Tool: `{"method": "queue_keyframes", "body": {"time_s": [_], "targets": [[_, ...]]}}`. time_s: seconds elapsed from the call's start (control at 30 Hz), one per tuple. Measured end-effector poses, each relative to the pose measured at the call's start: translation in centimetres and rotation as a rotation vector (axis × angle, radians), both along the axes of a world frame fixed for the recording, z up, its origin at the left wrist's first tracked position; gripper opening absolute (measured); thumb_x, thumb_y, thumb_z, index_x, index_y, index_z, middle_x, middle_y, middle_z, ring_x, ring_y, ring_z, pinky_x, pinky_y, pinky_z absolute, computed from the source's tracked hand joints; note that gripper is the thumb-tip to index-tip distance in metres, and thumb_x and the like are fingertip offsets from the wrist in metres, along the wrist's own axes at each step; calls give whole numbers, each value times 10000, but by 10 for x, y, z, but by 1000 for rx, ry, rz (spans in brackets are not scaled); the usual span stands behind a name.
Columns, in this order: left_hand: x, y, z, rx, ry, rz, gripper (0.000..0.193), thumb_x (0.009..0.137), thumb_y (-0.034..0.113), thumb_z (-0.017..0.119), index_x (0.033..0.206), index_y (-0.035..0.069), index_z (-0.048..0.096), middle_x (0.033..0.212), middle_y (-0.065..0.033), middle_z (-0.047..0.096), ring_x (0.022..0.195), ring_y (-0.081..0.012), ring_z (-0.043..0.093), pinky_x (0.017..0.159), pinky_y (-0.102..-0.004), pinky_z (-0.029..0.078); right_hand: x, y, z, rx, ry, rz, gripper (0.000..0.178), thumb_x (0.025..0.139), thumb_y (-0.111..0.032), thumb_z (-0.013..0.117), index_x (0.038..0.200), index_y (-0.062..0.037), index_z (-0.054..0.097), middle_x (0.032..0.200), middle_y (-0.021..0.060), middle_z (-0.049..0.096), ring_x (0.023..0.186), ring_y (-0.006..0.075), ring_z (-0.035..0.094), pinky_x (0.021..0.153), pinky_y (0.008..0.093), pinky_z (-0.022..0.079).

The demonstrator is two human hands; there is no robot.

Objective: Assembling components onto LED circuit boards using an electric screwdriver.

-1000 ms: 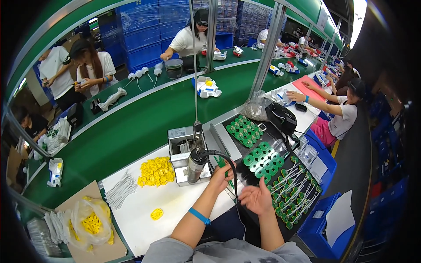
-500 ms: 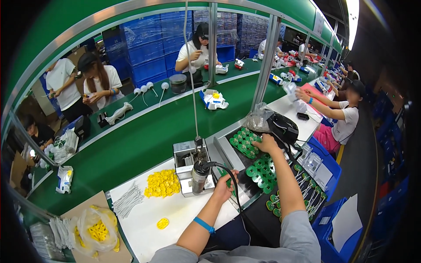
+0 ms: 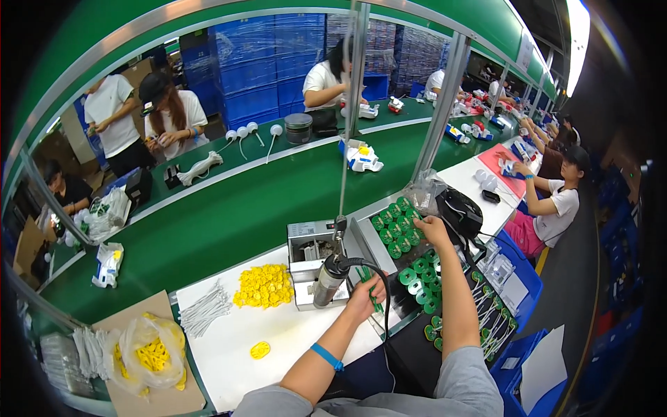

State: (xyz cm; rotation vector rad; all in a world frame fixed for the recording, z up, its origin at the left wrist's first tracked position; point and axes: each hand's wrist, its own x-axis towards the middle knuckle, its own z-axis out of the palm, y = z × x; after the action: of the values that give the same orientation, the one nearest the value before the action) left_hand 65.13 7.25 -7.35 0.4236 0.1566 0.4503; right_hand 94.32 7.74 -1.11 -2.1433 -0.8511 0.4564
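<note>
My left hand [image 3: 364,297] is closed around thin green strips [image 3: 376,286], beside a screwdriver-like cylindrical power tool [image 3: 329,281] hanging over an open metal box [image 3: 311,244]. My right hand [image 3: 433,231] reaches farther out. Its fingers are pinched together at the right edge of a group of round green circuit boards [image 3: 395,226] in a tray; whatever is between the fingertips is hidden. Nearer to me, below that hand, more round green boards [image 3: 419,285] lie on a dark surface. Boards with white wires [image 3: 479,316] lie right of my right forearm.
Yellow plastic parts [image 3: 264,285] are heaped on the white worktop [image 3: 229,368], with white wires [image 3: 206,309] to their left. A bag of yellow parts [image 3: 149,354] sits on cardboard. Beyond runs a green conveyor [image 3: 208,226]. Metal posts [image 3: 442,104] and a black bag [image 3: 455,208] stand nearby.
My right hand has shifted from over the round boards to their right edge, uncovering more of them. My left hand still grips the green strips. A co-worker on the right has lowered their hands.
</note>
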Motion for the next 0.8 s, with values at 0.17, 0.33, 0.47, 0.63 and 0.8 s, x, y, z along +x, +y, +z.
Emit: {"method": "queue_keyframes", "body": {"time_s": [0.17,0.33,0.47,0.63,0.8], "targets": [[-10,5,-12,19,-30,59,229,1058,264,455,1125,53,511,617,29,339,568,-94,356,533,-246,320,-63,7,9,414,-416,105,273,910,-272,685,856,-22,589,713,50,643,607,122,571,556,293,430],[-29,18,-30,17,20,113,313,1049,372,463,1137,79,528,696,38,367,576,-57,345,468,-204,265,-161,7,54,523,-331,206,237,934,-183,634,826,18,569,689,131,661,529,163,567,526,334,422],[-38,20,-36,22,25,100,181,1051,263,488,1064,88,534,699,33,389,537,-45,342,436,-189,223,-180,10,45,496,-473,235,242,931,-181,638,814,17,561,652,122,635,512,176,548,521,338,421],[-44,22,-41,-3,65,94,186,1042,244,504,1064,61,527,673,34,381,501,-41,327,412,-194,198,-186,12,43,439,-507,215,240,920,-172,646,806,14,547,648,139,603,498,218,531,513,371,409],[-45,25,-39,-38,83,108,255,1039,290,510,1068,37,514,649,26,373,498,-42,335,408,-196,199,-196,19,45,528,-538,257,243,915,-169,650,807,15,533,637,150,575,483,245,509,501,387,402]]}}
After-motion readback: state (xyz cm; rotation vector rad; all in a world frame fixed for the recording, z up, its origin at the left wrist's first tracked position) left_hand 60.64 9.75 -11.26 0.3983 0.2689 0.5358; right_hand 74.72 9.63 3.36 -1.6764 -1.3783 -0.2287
